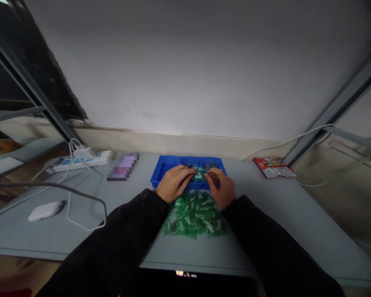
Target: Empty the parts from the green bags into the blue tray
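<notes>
Between my two hands a small green plastic bag is pinched, with a pale piece visible in it. My left hand grips its left side, thumb and fingers together. On the other side my right hand is closed on its right edge. Both hands are over the front of a blue divided tray. Its left compartment shows bare blue plastic, and dark pieces lie in the right one; my hands partly hide the middle. Just below, a pile of similar green bags with small metal and pale parts lies on the table.
A power strip with white cables and a blurred purple phone lie at the left. Nearer is a white earbud-case-like object. A red snack packet sits at the right by a metal post. A dark screen-like object is at the front edge.
</notes>
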`<state>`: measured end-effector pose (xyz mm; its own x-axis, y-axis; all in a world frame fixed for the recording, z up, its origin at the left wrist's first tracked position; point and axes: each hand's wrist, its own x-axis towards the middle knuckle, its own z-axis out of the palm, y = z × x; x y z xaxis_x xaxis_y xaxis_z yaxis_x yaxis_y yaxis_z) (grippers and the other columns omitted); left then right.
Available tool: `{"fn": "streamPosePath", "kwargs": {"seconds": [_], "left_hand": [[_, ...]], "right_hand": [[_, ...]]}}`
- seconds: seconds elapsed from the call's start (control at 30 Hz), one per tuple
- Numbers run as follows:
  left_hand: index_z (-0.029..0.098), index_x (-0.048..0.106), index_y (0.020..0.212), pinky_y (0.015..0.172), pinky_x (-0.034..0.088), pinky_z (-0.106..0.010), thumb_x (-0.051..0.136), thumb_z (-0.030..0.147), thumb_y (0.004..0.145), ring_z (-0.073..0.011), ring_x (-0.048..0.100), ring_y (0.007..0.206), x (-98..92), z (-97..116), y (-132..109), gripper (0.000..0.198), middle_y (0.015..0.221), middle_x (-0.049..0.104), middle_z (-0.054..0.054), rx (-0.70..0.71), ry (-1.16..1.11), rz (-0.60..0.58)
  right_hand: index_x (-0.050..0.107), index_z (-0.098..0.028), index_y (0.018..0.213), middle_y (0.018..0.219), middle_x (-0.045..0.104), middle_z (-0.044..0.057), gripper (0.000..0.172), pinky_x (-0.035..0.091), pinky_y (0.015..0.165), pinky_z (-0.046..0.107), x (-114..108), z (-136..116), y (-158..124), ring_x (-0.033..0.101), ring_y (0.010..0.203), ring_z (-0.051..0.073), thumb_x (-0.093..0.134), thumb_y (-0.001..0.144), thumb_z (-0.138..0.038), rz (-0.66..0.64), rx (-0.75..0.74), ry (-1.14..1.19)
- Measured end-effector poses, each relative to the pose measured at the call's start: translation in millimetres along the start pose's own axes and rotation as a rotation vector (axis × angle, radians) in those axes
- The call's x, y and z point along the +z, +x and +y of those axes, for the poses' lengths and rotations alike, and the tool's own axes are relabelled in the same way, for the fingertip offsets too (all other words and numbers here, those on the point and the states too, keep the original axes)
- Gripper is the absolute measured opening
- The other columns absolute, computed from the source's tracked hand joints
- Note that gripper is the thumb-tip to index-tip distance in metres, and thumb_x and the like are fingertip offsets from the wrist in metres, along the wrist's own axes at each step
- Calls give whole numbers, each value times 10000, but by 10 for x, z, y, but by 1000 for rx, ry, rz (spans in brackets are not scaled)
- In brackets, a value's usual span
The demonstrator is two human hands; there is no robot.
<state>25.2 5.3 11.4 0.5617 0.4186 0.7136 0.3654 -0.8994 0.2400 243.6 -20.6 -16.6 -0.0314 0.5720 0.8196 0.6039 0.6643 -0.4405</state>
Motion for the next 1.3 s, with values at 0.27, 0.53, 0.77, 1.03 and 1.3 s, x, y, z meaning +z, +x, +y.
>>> {"fn": "streamPosePath", "kwargs": {"seconds": [0.27,0.53,0.77,1.03,1.3], "left_hand": [[202,591,1393,951,580,-391,504,88,1018,-207,655,1092,37,-34,-43,401,1168,682,-103,-17,20,17],[178,691,1226,875,590,-379,594,176,1021,-214,649,1019,16,-77,-67,227,1038,706,-92,-2,87,111],[185,706,1130,923,558,-429,583,227,1038,-223,631,1026,-9,-65,-15,159,1047,729,-86,60,78,97],[176,699,1091,864,481,-395,547,267,1061,-221,642,956,6,-60,-42,179,976,739,-77,38,69,-29],[195,715,1111,853,449,-384,587,347,1053,-218,630,953,-21,-40,-32,207,975,739,-57,70,82,-57]], "right_hand": [[642,-216,1042,845,752,28,94,557,641,272,-14,-4,21,702,667,160,573,1017,-275,44,-16,0],[677,-201,1153,976,757,58,289,575,743,306,-109,-102,57,706,777,175,451,989,-125,-115,-86,63],[722,-216,1027,892,633,48,133,533,692,293,-78,-74,52,637,761,163,597,995,-251,-144,-116,-6],[716,-231,1067,961,653,54,130,538,742,307,-64,-76,32,640,811,173,652,972,-295,-200,-136,1],[719,-199,947,912,666,58,206,525,775,337,-53,-60,35,642,854,194,525,1004,-161,-210,-184,21]]}}
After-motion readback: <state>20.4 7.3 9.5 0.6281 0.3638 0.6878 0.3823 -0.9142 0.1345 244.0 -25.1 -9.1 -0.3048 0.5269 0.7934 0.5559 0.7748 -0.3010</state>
